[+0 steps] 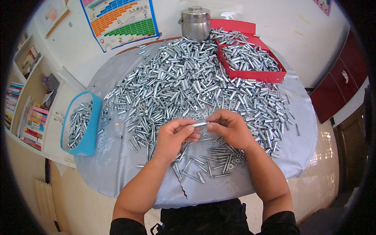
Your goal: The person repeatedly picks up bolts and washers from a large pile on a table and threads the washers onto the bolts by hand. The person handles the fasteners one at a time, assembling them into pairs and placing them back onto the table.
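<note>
Grey cloth covers the round table (117,164) I am looking down on; its far rim is buried and its near edge is cut by my forearms. Across most of it spreads a heap of silver metal sleeves (188,78), too many and too tangled for me to tell one from the next. At the far right a red cardboard box (270,74) holds more of them, its back flap partly hidden behind a steel lidded pot (195,22). At the left edge a blue basket (92,129) leans over the table's rim, sleeves inside, its outer side out of sight. Just below my hands lie loose bolts (213,158) and small nuts or washers; I cannot tell which.

My left hand (174,137) and right hand (231,127) meet above the near part of the pile. Between them is a single sleeve (200,124), lying crosswise. The left thumb and forefinger pinch its left end; the right fingertips close round its right end, covering that end, so I cannot see whether anything is fitted there. The other fingers of both hands are curled in.
</note>
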A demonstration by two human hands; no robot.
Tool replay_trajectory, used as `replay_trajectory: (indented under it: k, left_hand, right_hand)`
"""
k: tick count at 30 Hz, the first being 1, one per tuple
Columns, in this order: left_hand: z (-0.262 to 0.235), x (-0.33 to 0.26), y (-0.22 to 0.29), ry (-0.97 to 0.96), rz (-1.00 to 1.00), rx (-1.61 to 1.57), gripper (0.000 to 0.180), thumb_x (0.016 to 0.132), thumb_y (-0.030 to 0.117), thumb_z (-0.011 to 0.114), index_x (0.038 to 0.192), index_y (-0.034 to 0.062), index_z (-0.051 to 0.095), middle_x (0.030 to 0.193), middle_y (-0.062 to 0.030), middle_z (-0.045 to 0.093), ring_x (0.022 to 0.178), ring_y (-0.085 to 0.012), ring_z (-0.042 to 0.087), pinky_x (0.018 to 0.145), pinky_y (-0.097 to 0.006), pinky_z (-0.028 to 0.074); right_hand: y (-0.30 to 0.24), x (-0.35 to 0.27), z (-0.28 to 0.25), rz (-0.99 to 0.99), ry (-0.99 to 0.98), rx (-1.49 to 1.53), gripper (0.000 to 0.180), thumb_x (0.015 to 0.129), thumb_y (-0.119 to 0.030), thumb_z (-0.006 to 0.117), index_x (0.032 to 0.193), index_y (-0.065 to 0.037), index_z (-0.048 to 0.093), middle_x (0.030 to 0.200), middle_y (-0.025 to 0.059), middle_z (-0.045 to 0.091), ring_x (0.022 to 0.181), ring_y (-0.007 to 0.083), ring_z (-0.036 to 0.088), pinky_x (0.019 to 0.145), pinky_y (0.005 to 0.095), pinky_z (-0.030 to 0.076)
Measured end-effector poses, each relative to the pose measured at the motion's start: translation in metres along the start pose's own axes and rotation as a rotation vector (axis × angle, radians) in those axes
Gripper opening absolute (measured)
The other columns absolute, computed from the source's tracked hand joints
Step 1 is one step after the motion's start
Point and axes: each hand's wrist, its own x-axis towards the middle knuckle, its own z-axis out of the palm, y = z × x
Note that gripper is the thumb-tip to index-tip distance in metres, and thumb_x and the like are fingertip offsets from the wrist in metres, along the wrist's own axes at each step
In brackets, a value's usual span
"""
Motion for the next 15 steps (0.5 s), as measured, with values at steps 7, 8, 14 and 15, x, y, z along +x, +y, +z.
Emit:
replay_trajectory:
  k: [7,8,14,15]
  left_hand:
    - [0.0020,-0.0008,-0.0020,-0.007,0.075,0.129,0.020,0.088,-0.003,0.059,0.108,-0.0041,0.063,0.096,-0.0135,0.069,0.079,-0.0192,0.069,0.071,-0.030,0.058]
    - [0.0023,-0.0010,-0.0020,-0.006,0.085,0.155,0.020,0.088,-0.003,0.059,0.107,-0.0042,0.064,0.096,-0.0134,0.069,0.080,-0.0192,0.069,0.071,-0.029,0.058]
    - [-0.0004,-0.0012,-0.0092,0.004,0.150,0.238,0.019,0.089,-0.003,0.059,0.107,-0.0040,0.064,0.097,-0.0126,0.068,0.081,-0.0183,0.069,0.073,-0.028,0.057]
    - [0.0006,-0.0018,-0.0090,0.002,0.157,0.256,0.019,0.089,-0.002,0.059,0.108,-0.0038,0.064,0.098,-0.0121,0.068,0.081,-0.0179,0.069,0.073,-0.028,0.057]
  right_hand:
    - [-0.0020,-0.0002,-0.0029,0.051,-0.022,-0.036,0.016,0.093,-0.013,0.063,0.095,0.003,0.061,0.079,0.0064,0.065,0.072,0.0120,0.063,0.066,0.0258,0.053]
    - [-0.0017,-0.0001,-0.0028,0.061,-0.019,-0.036,0.017,0.093,-0.013,0.062,0.095,0.003,0.061,0.079,0.0067,0.065,0.071,0.0121,0.063,0.065,0.0259,0.053]
    - [-0.0006,0.0008,-0.0022,0.104,-0.015,0.000,0.017,0.094,-0.014,0.061,0.094,0.003,0.061,0.078,0.0068,0.065,0.070,0.0126,0.063,0.064,0.0262,0.053]
    - [-0.0004,0.0011,-0.0027,0.102,-0.020,0.019,0.016,0.093,-0.014,0.062,0.094,0.003,0.061,0.078,0.0065,0.065,0.070,0.0124,0.063,0.064,0.0261,0.052]
